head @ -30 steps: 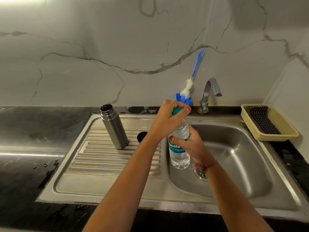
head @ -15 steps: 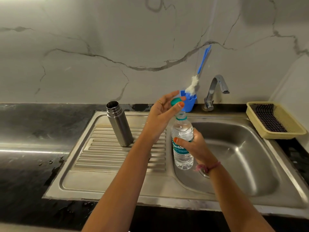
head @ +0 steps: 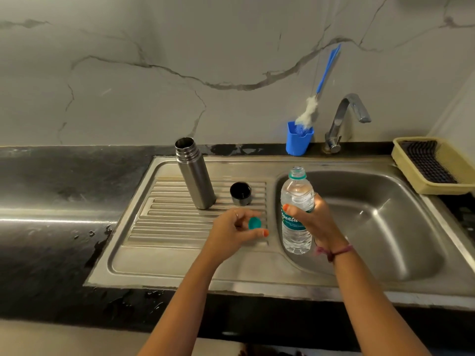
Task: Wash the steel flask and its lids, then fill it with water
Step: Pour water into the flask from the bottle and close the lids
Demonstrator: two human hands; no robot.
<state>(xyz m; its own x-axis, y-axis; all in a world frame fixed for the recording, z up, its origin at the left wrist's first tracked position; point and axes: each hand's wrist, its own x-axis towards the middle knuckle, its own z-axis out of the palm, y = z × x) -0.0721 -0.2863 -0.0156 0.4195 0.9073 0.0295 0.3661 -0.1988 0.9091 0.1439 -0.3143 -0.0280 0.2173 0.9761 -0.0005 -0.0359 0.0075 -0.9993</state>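
Here the marble-patterned wall [head: 180, 60] fills the upper half of the view, above a dark stone counter [head: 51, 201] with wet patches near its front edge. Set into the counter is a steel sink unit; its ribbed drainboard [head: 180, 227] lies to the left and its basin [head: 385, 227] to the right. A chrome tap [head: 344, 119] stands behind the basin, and a yellow tray [head: 411, 170] with a dark ribbed mat inside sits at the far right of the counter. Just left of the tap a blue cup [head: 298, 142] holds a bottle brush [head: 318, 93] with a blue handle that leans against the wall.

The steel flask [head: 196, 176] stands upright and uncapped at the back of the drainboard. Just to its right, apart from it, a black-lined flask lid [head: 240, 193] rests mouth-up on the ribs.

The right hand [head: 312, 217] holds a clear plastic water bottle [head: 295, 209] upright over the left edge of the basin. Its fingers are wrapped round the bottle's middle at the teal label, with the thumb across the near side. The bottle's mouth is open and water fills most of it.

The left hand [head: 231, 229] hangs just above the drainboard, near the bottle and in front of the flask lid. Its fingers are loosely curled, and the small teal bottle cap [head: 254, 223] is pinched between fingertips and thumb, hollow side facing the camera. Whether the cap touches the drainboard cannot be told.
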